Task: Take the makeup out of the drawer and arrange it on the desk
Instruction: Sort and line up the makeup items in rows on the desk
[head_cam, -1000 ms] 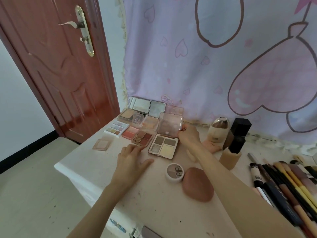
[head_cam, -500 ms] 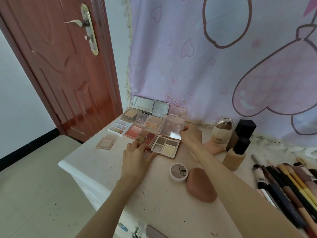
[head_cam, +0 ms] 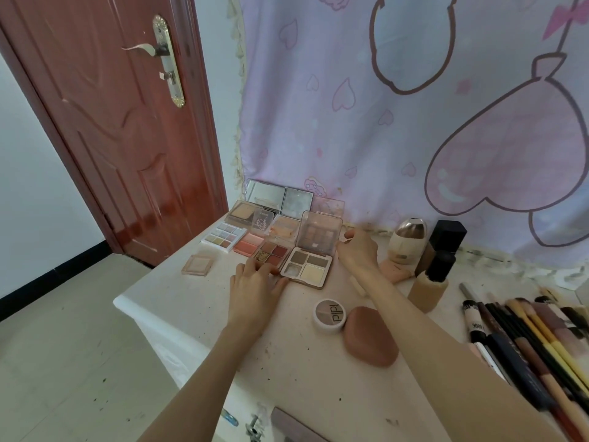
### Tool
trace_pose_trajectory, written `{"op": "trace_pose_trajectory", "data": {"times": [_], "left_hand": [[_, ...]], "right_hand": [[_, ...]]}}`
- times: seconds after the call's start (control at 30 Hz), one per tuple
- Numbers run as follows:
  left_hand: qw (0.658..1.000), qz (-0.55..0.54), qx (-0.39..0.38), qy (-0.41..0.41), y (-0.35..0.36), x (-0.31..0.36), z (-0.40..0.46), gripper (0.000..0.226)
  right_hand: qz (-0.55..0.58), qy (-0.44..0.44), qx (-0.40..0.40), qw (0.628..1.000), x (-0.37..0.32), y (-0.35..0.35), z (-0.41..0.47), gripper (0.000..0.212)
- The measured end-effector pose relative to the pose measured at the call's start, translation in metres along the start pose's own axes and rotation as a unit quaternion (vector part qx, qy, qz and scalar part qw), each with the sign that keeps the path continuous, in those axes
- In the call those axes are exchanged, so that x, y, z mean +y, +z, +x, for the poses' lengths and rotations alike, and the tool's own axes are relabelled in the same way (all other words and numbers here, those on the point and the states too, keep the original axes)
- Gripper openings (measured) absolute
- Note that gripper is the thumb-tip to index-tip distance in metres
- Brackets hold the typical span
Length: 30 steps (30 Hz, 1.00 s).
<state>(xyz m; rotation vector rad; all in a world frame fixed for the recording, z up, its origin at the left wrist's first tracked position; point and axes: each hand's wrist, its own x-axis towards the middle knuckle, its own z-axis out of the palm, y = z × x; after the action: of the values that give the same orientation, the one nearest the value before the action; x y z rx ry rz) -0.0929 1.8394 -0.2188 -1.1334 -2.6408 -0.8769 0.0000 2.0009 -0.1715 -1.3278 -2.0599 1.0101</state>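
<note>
The four-pan palette (head_cam: 307, 265) lies open on the desk (head_cam: 178, 301), just right of the red palette (head_cam: 272, 252). Your right hand (head_cam: 356, 252) pinches its raised lid's right edge; your left hand (head_cam: 255, 287) rests flat, fingers straight, touching its near-left corner. A round compact (head_cam: 330, 315) sits nearer you.

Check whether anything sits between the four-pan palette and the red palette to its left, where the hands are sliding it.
Nothing visible does. The four-pan palette already sits edge to edge with the red palette. The left hand touches its near left corner, and the right hand holds its right side.
</note>
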Motion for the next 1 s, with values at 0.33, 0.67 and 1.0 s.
{"op": "trace_pose_trajectory", "data": {"times": [0.33, 0.67, 1.0], "left_hand": [[0.993, 0.065, -0.060, 0.075, -0.012, -0.001, -0.038, 0.040], [0.968, 0.160, -0.175, 0.080, -0.017, 0.002, -0.060, 0.053], [0.984, -0.136, -0.009, 0.112, -0.031, 0.019, -0.077, 0.044]], "right_hand": [[-0.025, -0.178, -0.017, 0.984, 0.030, -0.041, -0.073, 0.018], [-0.160, -0.200, -0.167, 0.952, 0.088, -0.062, -0.120, 0.085], [0.247, -0.097, -0.077, 0.961, 0.080, -0.070, -0.137, 0.051]]}}
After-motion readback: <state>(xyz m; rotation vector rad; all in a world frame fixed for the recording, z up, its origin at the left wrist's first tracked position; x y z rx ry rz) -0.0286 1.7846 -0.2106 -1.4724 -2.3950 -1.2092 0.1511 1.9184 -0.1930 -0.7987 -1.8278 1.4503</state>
